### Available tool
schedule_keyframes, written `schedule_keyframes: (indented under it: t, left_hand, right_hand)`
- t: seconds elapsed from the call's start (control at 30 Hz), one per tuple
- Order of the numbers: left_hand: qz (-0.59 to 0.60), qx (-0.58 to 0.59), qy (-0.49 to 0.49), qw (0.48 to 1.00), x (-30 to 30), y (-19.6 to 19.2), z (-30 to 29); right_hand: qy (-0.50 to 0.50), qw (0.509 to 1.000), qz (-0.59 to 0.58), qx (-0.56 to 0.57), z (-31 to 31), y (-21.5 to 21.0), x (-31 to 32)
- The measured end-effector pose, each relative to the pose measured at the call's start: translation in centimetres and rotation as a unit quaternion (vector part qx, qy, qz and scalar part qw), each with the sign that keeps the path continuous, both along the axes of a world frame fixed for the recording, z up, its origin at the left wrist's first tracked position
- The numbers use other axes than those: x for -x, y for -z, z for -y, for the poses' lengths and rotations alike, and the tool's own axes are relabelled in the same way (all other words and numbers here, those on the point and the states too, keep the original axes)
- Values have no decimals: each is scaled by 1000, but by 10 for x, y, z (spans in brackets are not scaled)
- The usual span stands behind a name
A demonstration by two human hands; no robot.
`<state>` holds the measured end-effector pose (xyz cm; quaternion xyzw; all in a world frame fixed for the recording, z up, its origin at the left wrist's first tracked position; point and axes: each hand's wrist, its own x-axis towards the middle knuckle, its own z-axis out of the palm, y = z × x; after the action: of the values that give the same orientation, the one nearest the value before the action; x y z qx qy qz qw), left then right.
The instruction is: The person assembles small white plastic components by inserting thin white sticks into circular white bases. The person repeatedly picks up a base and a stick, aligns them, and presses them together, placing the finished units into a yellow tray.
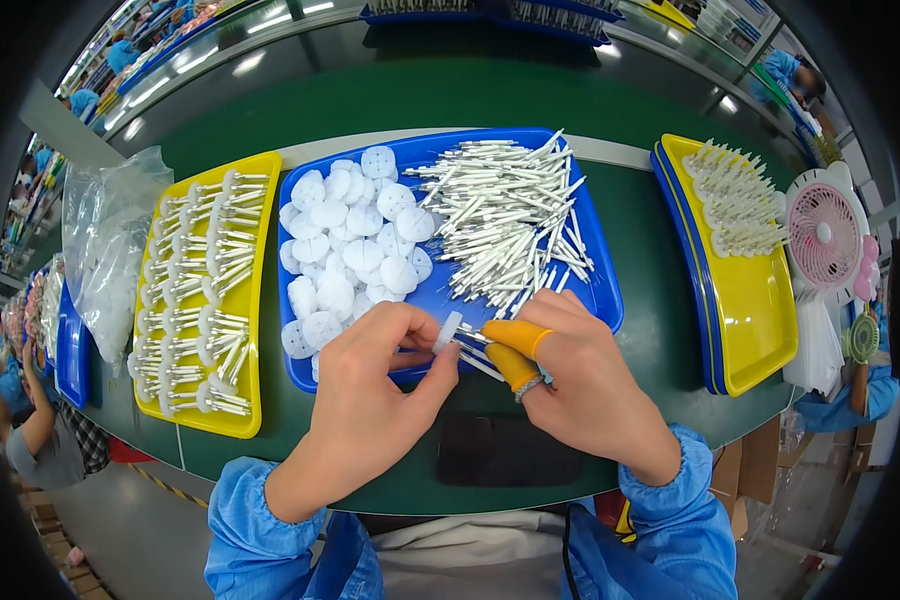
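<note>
My left hand [370, 385] pinches a thin white plastic disc [448, 331], held edge-on, between thumb and fingers. My right hand [595, 375], with yellow covers on thumb and index finger and a ring, is closed on several slim white sticks with metal tips [482, 363]. Their ends meet the disc; whether any pass through it is hard to make out. Both hands are over the near edge of a blue tray [430, 300]. In that tray, slitted white discs [345, 240] are heaped at left, and loose white sticks [510, 215] at right.
Left stands a yellow tray [200, 424] with rows of discs fitted with sticks, beside a clear plastic bag [110, 240]. At right, another yellow tray [755, 320] sits on blue ones, near a pink fan [825, 235]. A dark flat rectangle [510, 450] lies below my hands.
</note>
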<state>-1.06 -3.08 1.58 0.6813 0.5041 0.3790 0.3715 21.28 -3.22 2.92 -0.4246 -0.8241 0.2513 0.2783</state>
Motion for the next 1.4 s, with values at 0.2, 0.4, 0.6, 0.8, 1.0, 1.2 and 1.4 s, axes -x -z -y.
schedule_keyframes:
  t: [0.2, 0.4, 0.6, 0.8, 1.0, 1.2, 1.4]
  left_hand:
    - [-27, -70, 9, 997, -5, 1, 0]
    - [-46, -111, 0, 993, -5, 1, 5]
    - [-113, -101, 9, 989, -6, -1, 12]
    - [-90, -155, -118, 977, 22, -6, -8]
    - [-229, -198, -329, 894, 118, -13, -49]
    - [-304, -184, -318, 879, 164, 1, -80]
    - [-279, -179, -300, 894, 147, 1, -65]
  right_hand:
    - [6, 999, -28, -20, 4, 7, 13]
    - [27, 994, -85, -55, 10, 16, 16]
    - [71, 993, -72, -61, 14, 16, 28]
    - [139, 978, -102, -114, 4, 8, 22]
    - [200, 969, -83, -116, -6, 13, -2]
    - [203, 973, -34, -102, -9, 12, -15]
    - [139, 983, 110, -42, -23, 7, -55]
